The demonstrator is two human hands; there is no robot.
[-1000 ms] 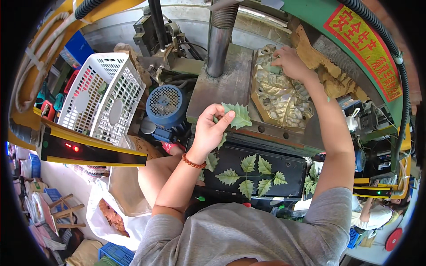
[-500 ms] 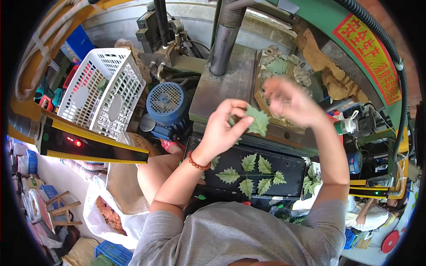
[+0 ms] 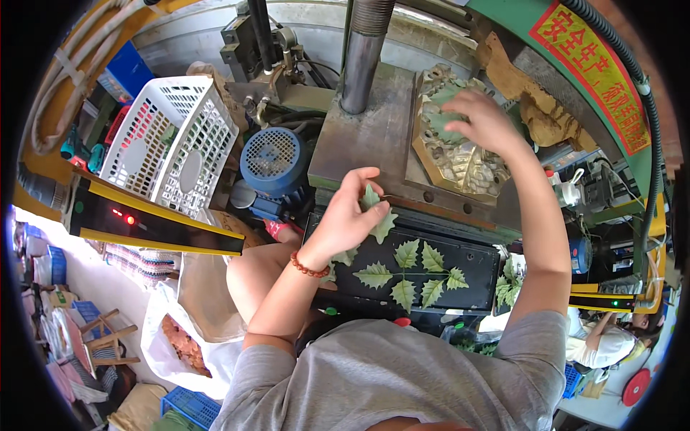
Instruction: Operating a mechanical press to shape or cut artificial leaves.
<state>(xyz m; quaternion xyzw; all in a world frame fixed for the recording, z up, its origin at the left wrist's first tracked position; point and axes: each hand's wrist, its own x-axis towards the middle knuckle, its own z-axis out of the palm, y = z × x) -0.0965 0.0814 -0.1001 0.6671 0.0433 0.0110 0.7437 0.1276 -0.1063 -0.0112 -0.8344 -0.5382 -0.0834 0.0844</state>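
My left hand (image 3: 343, 219) pinches a serrated green artificial leaf (image 3: 386, 227) between thumb and fingers, above a black tray (image 3: 474, 291). My right hand (image 3: 487, 122) reaches over a brass leaf mold (image 3: 471, 172) with thumb and fingers apart. Under those fingertips a flat green leaf (image 3: 440, 123) lies on the mold; whether they touch it I cannot tell. On the tray, a sprig (image 3: 417, 273) of several pale green toothed leaves is spread along a thin stem. More leaves (image 3: 346, 256) show partly behind my left forearm.
A steel column (image 3: 359, 75) rises from the metal plate (image 3: 359, 144) beside the mold. Left of it stand a blue motor (image 3: 272, 161) and a white plastic basket (image 3: 190, 161). Black-and-yellow bars (image 3: 158, 219) flank the workspace. A white bag (image 3: 162, 352) stands at lower left.
My right hand has gone from a blur nearer my left hand to farther over the mold. My left hand, still pinching the leaf, has drawn back left and down toward the tray.
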